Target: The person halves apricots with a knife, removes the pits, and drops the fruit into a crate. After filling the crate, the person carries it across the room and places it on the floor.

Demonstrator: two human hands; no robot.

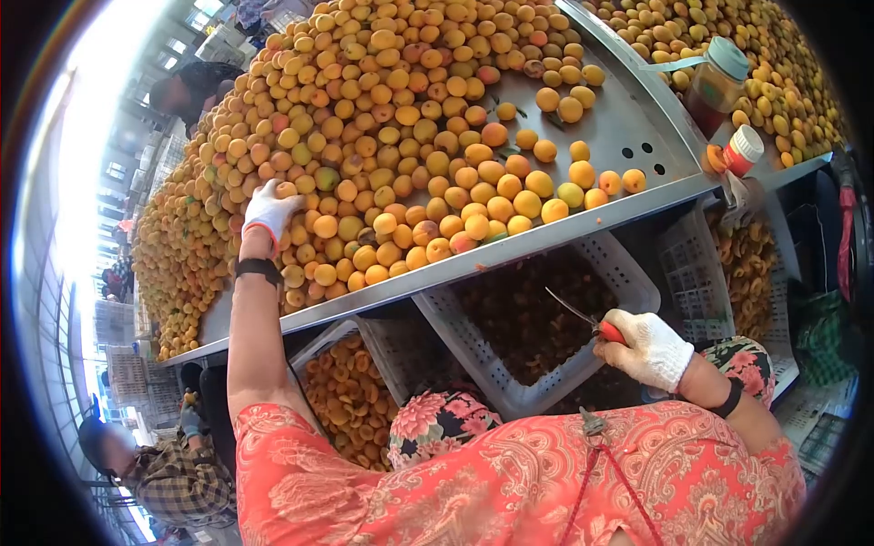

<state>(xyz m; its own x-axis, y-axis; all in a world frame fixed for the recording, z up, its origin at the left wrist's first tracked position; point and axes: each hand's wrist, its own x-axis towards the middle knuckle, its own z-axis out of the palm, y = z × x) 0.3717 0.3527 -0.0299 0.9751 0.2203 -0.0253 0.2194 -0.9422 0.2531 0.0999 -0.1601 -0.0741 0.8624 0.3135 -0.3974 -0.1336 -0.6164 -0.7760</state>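
My left hand (270,215), in a white glove, reaches into the heap of apricots (391,118) on the metal table. Its thumb and fingers close around an apricot (286,190) at the near left part of the heap. My right hand (651,348), also gloved, is closed on a small knife (611,333) with a red handle. The knife's thin, slightly curved blade points up and left, over a pale plastic crate (640,278) holding dark, pit-like pieces (537,314). No fruit touches the blade.
Halved apricots (350,396) fill a crate below the table's raised metal rim (510,244). A lidded drink jar (716,86) and a red, white-capped bottle (745,151) stand at right. More cut fruit (746,278) lies in a right crate. A co-worker in a checked shirt (182,482) is at lower left.
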